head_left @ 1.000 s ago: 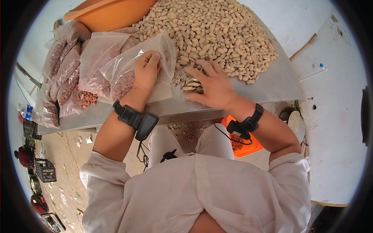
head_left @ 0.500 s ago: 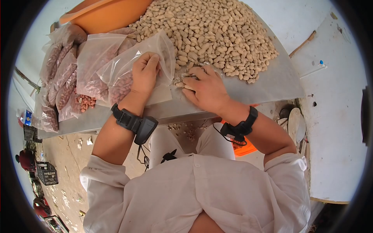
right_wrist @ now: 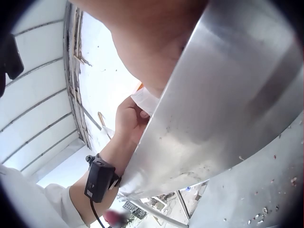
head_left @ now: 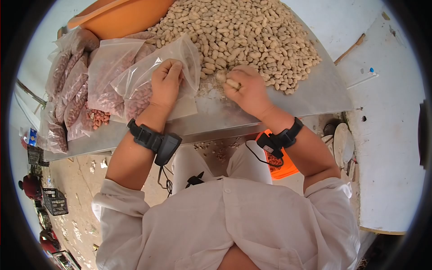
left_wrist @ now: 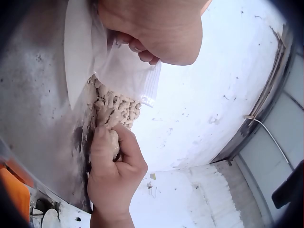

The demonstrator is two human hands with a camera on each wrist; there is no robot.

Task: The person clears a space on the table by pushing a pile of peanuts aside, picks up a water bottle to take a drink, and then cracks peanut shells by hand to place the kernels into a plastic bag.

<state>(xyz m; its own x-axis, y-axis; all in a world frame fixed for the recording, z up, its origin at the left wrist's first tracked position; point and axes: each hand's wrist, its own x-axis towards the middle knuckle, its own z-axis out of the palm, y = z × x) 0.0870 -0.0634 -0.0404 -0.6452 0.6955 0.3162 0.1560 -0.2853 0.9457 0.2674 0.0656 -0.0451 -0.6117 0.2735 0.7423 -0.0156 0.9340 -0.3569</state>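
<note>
My left hand [head_left: 166, 85] grips the open end of a clear plastic bag [head_left: 130, 78] with reddish shelled peanuts in its lower part. In the left wrist view the bag's ribbed mouth [left_wrist: 148, 95] hangs below the curled fingers. Just right of it, at the near side of the heap, my right hand [head_left: 251, 92] is curled round a few unshelled peanuts [head_left: 233, 83]. A pod also shows between thumb and forefinger in the left wrist view, where the right hand [left_wrist: 114, 173] is seen from behind. Behind both hands spreads a large heap of unshelled peanuts [head_left: 247, 38].
Several filled bags [head_left: 72, 85] lie at the left of the metal table [head_left: 310, 99], by some loose red kernels [head_left: 98, 118]. An orange basin [head_left: 121, 20] stands at the back left. Below the table's front edge is an orange container [head_left: 283, 166].
My right hand, spread over loose pods near the table edge, has drawn its fingers together and now holds a few unshelled peanuts. The left hand keeps its grip on the bag.
</note>
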